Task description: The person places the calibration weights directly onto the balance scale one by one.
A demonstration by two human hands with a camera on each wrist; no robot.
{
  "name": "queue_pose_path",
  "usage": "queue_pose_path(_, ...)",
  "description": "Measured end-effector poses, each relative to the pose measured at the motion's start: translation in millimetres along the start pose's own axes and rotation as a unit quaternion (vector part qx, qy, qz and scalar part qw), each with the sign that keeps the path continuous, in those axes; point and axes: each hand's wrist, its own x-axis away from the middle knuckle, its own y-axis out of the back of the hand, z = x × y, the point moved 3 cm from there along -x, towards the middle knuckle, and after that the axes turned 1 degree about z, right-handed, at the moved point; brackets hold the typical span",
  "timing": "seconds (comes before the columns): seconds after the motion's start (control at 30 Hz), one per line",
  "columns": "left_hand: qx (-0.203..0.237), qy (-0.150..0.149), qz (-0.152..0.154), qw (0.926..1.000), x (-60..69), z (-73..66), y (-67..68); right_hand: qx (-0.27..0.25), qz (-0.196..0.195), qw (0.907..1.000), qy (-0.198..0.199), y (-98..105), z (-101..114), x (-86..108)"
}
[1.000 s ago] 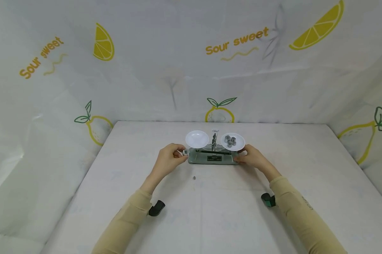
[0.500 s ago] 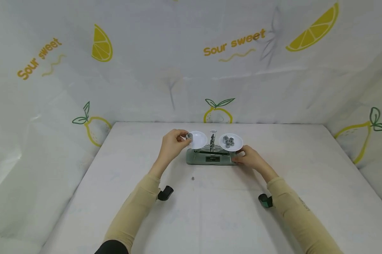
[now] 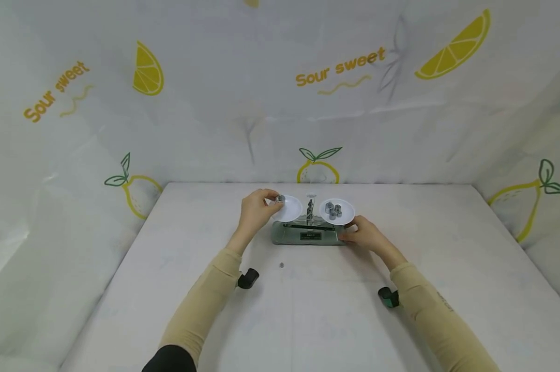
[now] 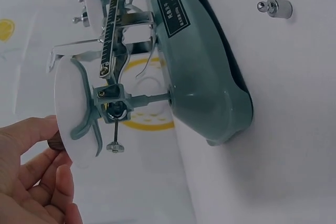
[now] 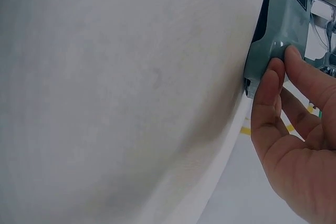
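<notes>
A grey-green balance scale (image 3: 303, 236) stands towards the back of the table. My left hand (image 3: 255, 212) pinches a small silvery metal nut (image 3: 280, 198) at the left white pan (image 3: 291, 210); in the left wrist view it is partly hidden behind the pan's rim. Whether the nut touches the pan I cannot tell. On the right pan (image 3: 345, 218) sit several small metal weights (image 3: 333, 213). At the right end of the scale's base, my right hand (image 5: 299, 135) grips the corner between thumb and fingers.
A single knobbed metal weight (image 4: 280, 8) lies on the white table in front of the scale. Black wrist camera mounts (image 3: 248, 278) stick out from both sleeves. A white cloth wall with lemon prints rises behind the table.
The left hand has risen from beside the scale's base to the left pan, carrying the nut inward over it. The right hand stays on the base. The head view has shifted slightly.
</notes>
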Motion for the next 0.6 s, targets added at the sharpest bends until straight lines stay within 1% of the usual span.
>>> queue_pose_path(0.33, -0.001, 0.008, 0.004, 1.0, 0.5, 5.4, -6.6, 0.005, -0.003, 0.9999, 0.01, -1.4, 1.1, 1.9)
queue_pose_path(0.43, -0.009, 0.008, 0.007, 0.9999, -0.3, 6.0, -7.1, 0.001, -0.004, 1.0, 0.002, -1.2, 1.2, 1.7)
queue_pose_path(0.6, -0.014, 0.011, 0.01, 0.9998, 0.2, 6.3, -5.7, 0.003, -0.003, 1.0, 0.003, -0.8, 3.2, 2.1)
